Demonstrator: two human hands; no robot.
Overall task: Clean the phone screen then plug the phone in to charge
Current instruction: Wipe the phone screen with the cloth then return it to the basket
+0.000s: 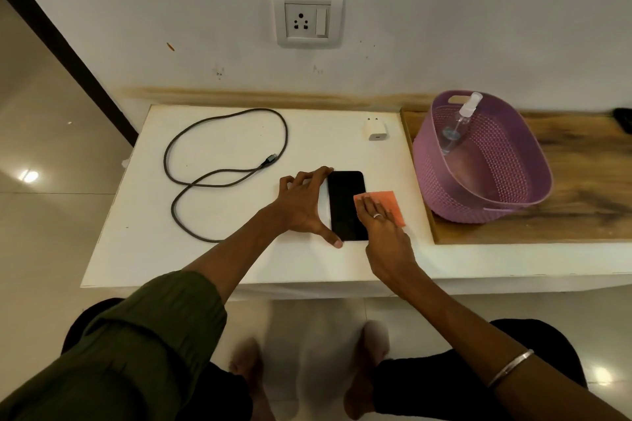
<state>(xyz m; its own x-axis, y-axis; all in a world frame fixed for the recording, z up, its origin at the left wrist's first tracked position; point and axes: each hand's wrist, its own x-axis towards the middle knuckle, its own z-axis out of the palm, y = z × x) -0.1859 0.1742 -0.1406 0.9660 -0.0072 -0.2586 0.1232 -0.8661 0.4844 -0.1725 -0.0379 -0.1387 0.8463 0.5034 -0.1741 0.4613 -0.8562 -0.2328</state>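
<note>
A black phone [343,202] lies screen up on the white table [212,249]. My left hand [302,203] braces it, fingers on the top left corner and thumb at the bottom edge. My right hand [383,232] presses flat on an orange cloth [386,202] that covers the phone's right side. A dark charging cable [219,178] lies looped to the left, its plug end free near the phone. A white charger adapter [376,129] rests at the table's back. The wall socket [307,20] is above the table.
A purple basket [485,181] stands on a wooden board [581,181] to the right, with a clear spray bottle [458,126] leaning inside it. The table's front edge is just below my hands. Tiled floor lies to the left.
</note>
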